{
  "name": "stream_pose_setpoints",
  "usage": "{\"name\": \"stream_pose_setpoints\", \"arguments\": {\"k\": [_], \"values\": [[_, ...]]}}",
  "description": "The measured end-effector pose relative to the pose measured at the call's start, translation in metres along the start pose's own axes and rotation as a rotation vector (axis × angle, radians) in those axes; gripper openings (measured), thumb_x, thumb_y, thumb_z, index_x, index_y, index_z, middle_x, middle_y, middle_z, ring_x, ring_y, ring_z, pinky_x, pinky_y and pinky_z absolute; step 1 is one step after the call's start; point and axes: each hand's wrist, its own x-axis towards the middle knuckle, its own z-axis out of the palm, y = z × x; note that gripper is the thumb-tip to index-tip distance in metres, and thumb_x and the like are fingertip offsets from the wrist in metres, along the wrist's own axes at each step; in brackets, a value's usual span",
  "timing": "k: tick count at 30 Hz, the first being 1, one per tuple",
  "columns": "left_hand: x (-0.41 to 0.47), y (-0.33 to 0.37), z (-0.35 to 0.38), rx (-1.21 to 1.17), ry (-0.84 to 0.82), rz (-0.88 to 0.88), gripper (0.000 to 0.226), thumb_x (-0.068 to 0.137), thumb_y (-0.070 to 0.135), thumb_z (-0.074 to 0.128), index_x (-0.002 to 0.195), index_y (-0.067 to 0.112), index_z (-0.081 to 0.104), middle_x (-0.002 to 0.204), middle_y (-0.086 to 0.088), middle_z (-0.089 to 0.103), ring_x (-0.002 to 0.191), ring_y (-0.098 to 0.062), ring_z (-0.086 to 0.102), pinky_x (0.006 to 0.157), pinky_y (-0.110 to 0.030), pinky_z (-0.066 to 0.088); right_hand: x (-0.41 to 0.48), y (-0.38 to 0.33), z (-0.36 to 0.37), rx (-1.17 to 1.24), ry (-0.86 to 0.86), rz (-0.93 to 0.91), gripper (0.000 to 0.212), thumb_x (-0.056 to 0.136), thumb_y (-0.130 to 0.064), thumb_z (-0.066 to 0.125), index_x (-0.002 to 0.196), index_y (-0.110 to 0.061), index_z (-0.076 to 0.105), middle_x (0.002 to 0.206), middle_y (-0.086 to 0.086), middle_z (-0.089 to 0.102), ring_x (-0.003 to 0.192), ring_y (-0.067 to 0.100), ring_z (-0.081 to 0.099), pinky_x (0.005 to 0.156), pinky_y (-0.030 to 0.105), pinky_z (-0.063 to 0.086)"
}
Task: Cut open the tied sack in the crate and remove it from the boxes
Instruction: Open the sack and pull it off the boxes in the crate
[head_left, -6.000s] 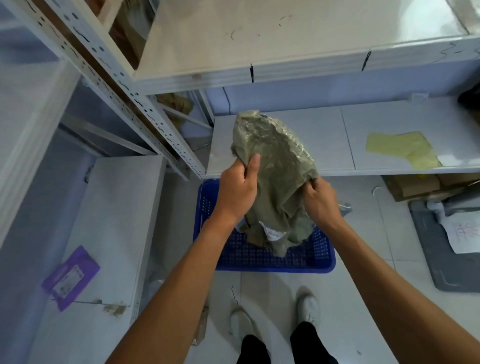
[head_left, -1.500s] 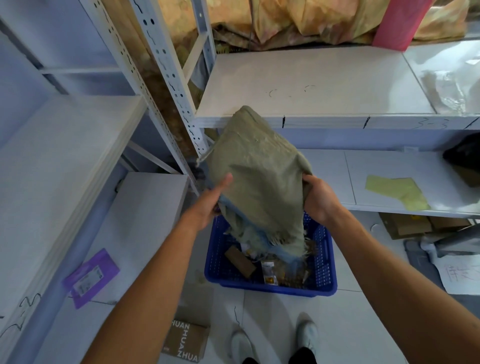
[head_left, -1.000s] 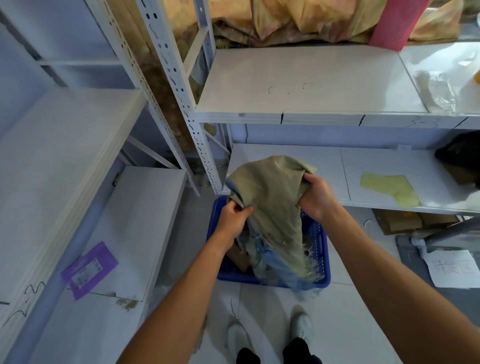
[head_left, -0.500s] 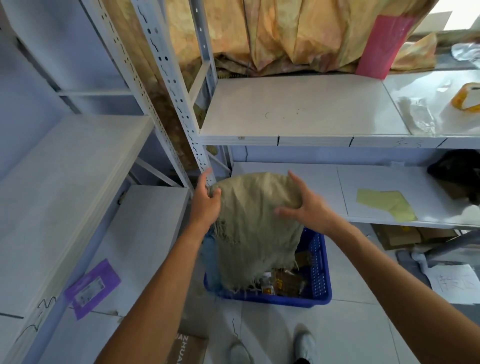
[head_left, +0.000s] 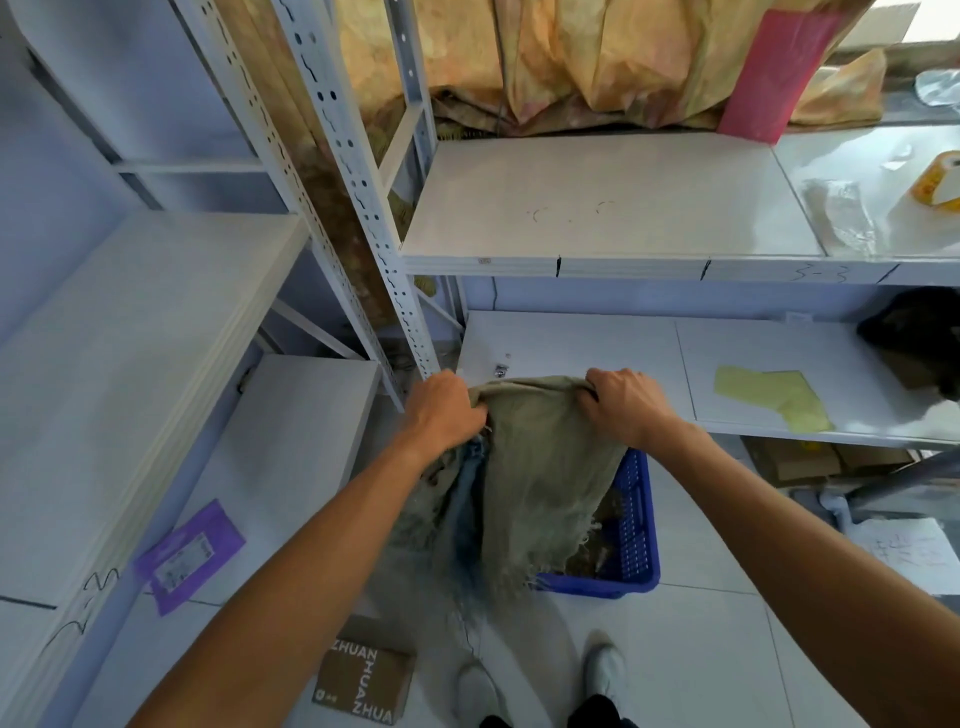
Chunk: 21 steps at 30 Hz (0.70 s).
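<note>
An olive woven sack (head_left: 540, 467) hangs limp and empty above the blue plastic crate (head_left: 636, 525) on the floor. Its frayed cut end dangles down past the crate's left side. My left hand (head_left: 444, 410) grips the sack's upper left corner. My right hand (head_left: 626, 402) grips the upper right corner. Both hold the top edge stretched between them at the height of the lower shelf. Small brown boxes (head_left: 605, 543) show in the crate to the right of the sack; most of the crate is hidden behind it.
White metal shelving (head_left: 597, 208) stands ahead and to the left, its upright post (head_left: 374, 249) close beside my left hand. A brown cardboard box (head_left: 363, 675) lies on the floor by my feet. A purple envelope (head_left: 189, 556) rests on the left shelf, yellow paper (head_left: 774, 395) on the right.
The sack has come lower and shifted left. My right hand went from resting flat on it to gripping its top edge, and both hands now hold the corners.
</note>
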Motion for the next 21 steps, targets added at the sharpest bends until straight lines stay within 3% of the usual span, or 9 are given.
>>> {"name": "stream_pose_setpoints", "arguments": {"k": [1,3,7,9,11,15,18,21], "values": [[0.001,0.0,0.0,-0.086,-0.014,-0.047,0.038,0.089,0.029,0.059,0.056,0.012,0.048,0.066,-0.009,0.058,0.068,-0.032,0.058,0.052,-0.029,0.038,0.0,-0.004,-0.003,0.023,-0.015,0.026,0.03,0.102,-0.036,0.04,0.087,-0.014,0.053,0.093,0.012,0.066,0.075,0.028,0.056,0.066,0.037,0.044],[0.002,0.004,0.0,-0.198,-0.018,-0.147,0.042,0.091,0.027,0.056,0.054,0.013,0.041,0.056,-0.004,0.049,0.061,-0.028,0.054,0.049,-0.029,0.034,0.002,-0.011,-0.006,0.133,-0.029,0.058,0.033,0.101,-0.036,0.041,0.082,-0.012,0.054,0.083,0.01,0.063,0.07,0.026,0.055,0.06,0.036,0.043],[0.007,0.012,-0.004,-0.48,-0.104,-0.36,0.026,0.086,0.031,0.05,0.078,0.008,0.061,0.083,-0.013,0.065,0.078,-0.031,0.063,0.068,-0.037,0.055,0.007,-0.024,-0.01,0.633,-0.095,0.199,0.039,0.099,-0.033,0.048,0.087,-0.001,0.066,0.086,0.015,0.067,0.078,0.03,0.061,0.063,0.036,0.046],[0.01,0.014,-0.003,-0.794,-0.177,-0.445,0.037,0.085,0.034,0.048,0.102,0.006,0.066,0.101,-0.017,0.069,0.088,-0.034,0.068,0.075,-0.05,0.063,0.007,-0.032,-0.012,0.854,-0.077,0.252,0.039,0.098,-0.034,0.051,0.092,0.0,0.07,0.091,0.018,0.071,0.086,0.034,0.066,0.074,0.04,0.053],[0.009,0.021,-0.002,-1.105,-0.282,-0.472,0.047,0.092,0.044,0.048,0.119,0.01,0.065,0.111,-0.017,0.07,0.098,-0.035,0.069,0.077,-0.053,0.063,0.004,-0.041,-0.011,0.998,-0.058,0.266,0.04,0.097,-0.039,0.052,0.097,-0.004,0.072,0.095,0.019,0.073,0.092,0.035,0.068,0.084,0.046,0.055],[0.005,0.031,0.0,-1.34,-0.413,-0.378,0.073,0.078,0.075,0.065,0.127,0.022,0.065,0.12,-0.006,0.071,0.111,-0.027,0.067,0.092,-0.048,0.058,-0.003,-0.056,-0.006,1.252,-0.125,0.305,0.049,0.088,-0.058,0.052,0.103,-0.018,0.076,0.103,0.007,0.076,0.097,0.027,0.071,0.092,0.046,0.054],[0.009,0.022,0.015,-1.429,-0.256,-0.418,0.07,0.078,0.052,0.081,0.133,0.015,0.06,0.126,-0.008,0.07,0.113,-0.028,0.067,0.088,-0.047,0.061,-0.003,-0.054,0.005,1.41,-0.239,0.276,0.059,0.086,-0.05,0.044,0.108,-0.002,0.07,0.108,0.016,0.072,0.104,0.036,0.066,0.101,0.058,0.046],[0.013,0.015,0.023,-1.489,-0.122,-0.487,0.049,0.088,0.027,0.075,0.132,0.011,0.06,0.124,-0.015,0.07,0.109,-0.032,0.068,0.085,-0.048,0.061,-0.006,-0.046,0.01,1.493,-0.29,0.283,0.05,0.087,-0.034,0.04,0.12,-0.01,0.069,0.117,0.011,0.072,0.112,0.03,0.065,0.106,0.048,0.045]]}}
